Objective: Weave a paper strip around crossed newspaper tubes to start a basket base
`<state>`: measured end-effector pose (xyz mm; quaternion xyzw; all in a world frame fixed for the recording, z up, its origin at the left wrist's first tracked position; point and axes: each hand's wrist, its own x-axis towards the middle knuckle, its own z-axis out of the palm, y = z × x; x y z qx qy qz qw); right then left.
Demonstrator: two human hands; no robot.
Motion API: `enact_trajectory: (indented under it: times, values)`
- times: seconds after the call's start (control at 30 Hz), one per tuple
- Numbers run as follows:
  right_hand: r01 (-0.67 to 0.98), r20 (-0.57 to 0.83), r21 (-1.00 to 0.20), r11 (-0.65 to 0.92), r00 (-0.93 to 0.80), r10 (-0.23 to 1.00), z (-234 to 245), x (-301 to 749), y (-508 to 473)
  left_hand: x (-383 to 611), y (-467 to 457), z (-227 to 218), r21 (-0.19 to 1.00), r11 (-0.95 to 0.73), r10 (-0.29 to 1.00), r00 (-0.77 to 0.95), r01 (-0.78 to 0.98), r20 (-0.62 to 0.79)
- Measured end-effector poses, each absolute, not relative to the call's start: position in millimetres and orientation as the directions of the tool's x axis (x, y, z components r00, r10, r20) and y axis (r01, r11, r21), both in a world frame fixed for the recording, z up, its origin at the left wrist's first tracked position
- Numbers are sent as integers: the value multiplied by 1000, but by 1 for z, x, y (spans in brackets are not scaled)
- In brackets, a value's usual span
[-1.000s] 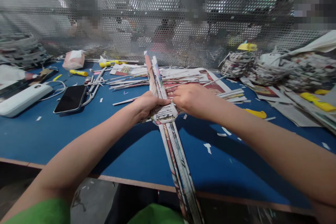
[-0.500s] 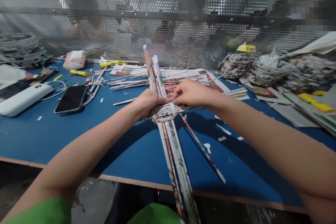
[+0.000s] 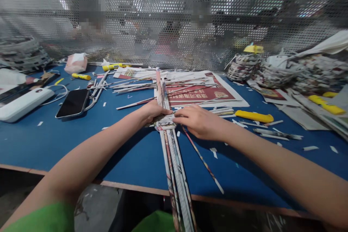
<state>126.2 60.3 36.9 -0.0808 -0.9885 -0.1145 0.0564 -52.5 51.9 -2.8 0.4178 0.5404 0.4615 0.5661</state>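
A cross-shaped weave of rolled newspaper tubes (image 3: 174, 166) lies in front of me, its long tubes running toward me over the table's front edge. My left hand (image 3: 155, 111) grips the woven centre from the left, thumb laid across its top. On the other side my right hand (image 3: 190, 119) has its fingers closed at the weave's right edge; what the fingertips pinch is mostly hidden, though a paper tube lies beneath them. One loose coloured paper tube (image 3: 202, 159) slants from under that hand toward the front edge.
Behind the weave lie more paper tubes (image 3: 136, 87) and a red-printed newspaper sheet (image 3: 231, 94). A yellow utility knife (image 3: 254, 116) and paper scraps are at right. Woven paper baskets (image 3: 241, 68) stand further back. At left are a phone (image 3: 73, 103) and a white power bank (image 3: 27, 103). A perforated metal screen (image 3: 174, 40) rises behind.
The weave's raised far tubes have lowered toward the table. My right hand has come down and flattened at the weave's right side, uncovering the yellow knife. My left hand keeps its grip.
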Motion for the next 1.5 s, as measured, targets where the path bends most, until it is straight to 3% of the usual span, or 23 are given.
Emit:
enact_trajectory:
  times: [0.07, 0.27, 0.43, 0.57, 0.67, 0.8, 0.93, 1.07, 1.2, 1.33, 1.5]
  values:
    - [70, 164, 287, 955, -986, 23, 27, 137, 59, -52, 53, -6, 968, 242, 969, -29, -61, -244]
    - [2, 393, 447, 895, -899, -194, 0, 153, 60, -47, 54, -15, 981, 191, 977, -106, 34, -186]
    - [-5, 424, 449, 894, -879, -218, -12, 150, 55, -42, 46, -18, 929, 69, 970, -241, 363, 22]
    - [28, 472, 387, 922, -865, -172, -15, 150, 55, -38, 37, -19, 869, 27, 946, -294, 495, 138]
    - [14, 428, 366, 930, -891, -155, -15, 152, 57, -33, 30, -19, 849, -16, 960, -229, 528, 160]
    - [21, 395, 328, 944, -911, -117, -14, 152, 57, -29, 23, -23, 744, -173, 939, -121, 645, 323]
    - [52, 410, 301, 952, -908, -80, -17, 151, 57, -28, 15, -30, 588, -247, 924, 6, 770, 381]
    - [40, 431, 277, 960, -898, -87, -21, 154, 58, -30, 4, -32, 339, -346, 858, 150, 875, 491]
    - [20, 444, 318, 948, -887, -130, -20, 157, 57, -32, -4, -30, 248, -529, 817, 410, 811, 405]
    - [-52, 425, 373, 926, -878, -220, -18, 162, 55, -34, -9, -29, 176, -582, 793, 507, 794, 337]
    - [-14, 535, 251, 968, -831, -150, -19, 165, 57, -34, -9, -31, 124, -570, 807, 526, 812, 267]
